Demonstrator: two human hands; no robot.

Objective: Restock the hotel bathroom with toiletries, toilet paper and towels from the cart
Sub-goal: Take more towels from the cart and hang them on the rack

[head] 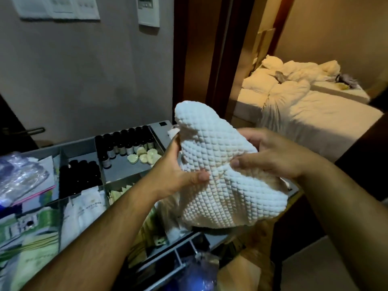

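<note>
Several small dark bottles stand in the grey cart tray, with round pale soaps lying beside them in the same compartment. Just to their right, our left hand grips a white waffle-textured towel, held above the tray's right end. Our right hand pinches the towel's other side. Farther right, through the doorway, we see an unmade bed.

We note a plain grey wall at ten o'clock, a dark brown wooden door frame at twelve, and an unmade cream-linen bed at two, warmly lit.
</note>
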